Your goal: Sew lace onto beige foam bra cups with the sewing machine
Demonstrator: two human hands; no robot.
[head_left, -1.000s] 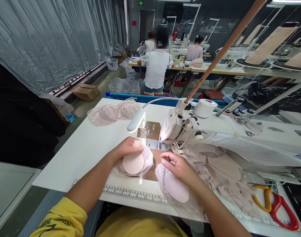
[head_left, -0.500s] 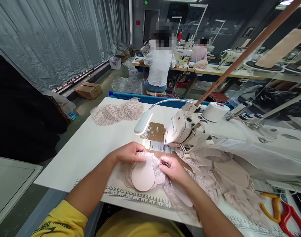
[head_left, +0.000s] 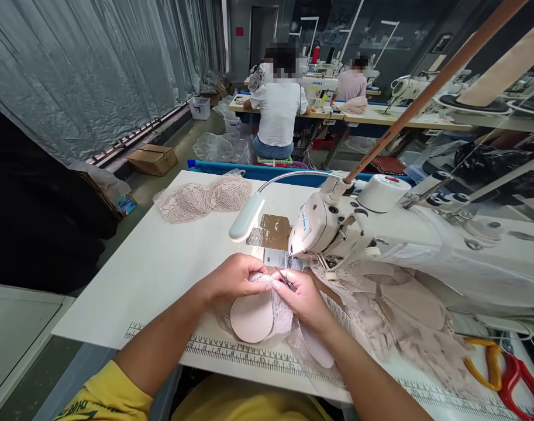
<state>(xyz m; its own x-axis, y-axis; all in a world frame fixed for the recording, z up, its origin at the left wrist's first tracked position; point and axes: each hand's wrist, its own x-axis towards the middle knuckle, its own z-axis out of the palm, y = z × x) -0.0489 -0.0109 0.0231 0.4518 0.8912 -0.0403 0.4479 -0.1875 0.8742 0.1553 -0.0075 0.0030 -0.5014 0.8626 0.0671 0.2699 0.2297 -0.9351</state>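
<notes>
A pale pink lace bra [head_left: 283,310] with a smooth oval pad [head_left: 251,318] lies at the table's front, before the sewing machine [head_left: 323,228]. My left hand [head_left: 238,279] is closed, thumb and fingers pinching the bra's upper edge. Close beside it, my right hand [head_left: 304,295] holds a pair of thread snips [head_left: 286,279], their thin points sticking out towards the left. The right thumb and fingertips also press at the lace edge, nearly touching the left fingertips. What lies between the fingertips is hidden.
More lace pieces [head_left: 411,310] are heaped under the machine arm, at right. Another lace bra [head_left: 200,199] lies at the table's back left. A lamp [head_left: 247,219] hangs over the work. Red-handled scissors [head_left: 519,380] lie front right. Seated people [head_left: 278,114] work beyond.
My hands have come closer together at the bra's top edge, the right moving left with the snips. The view has shifted slightly.
</notes>
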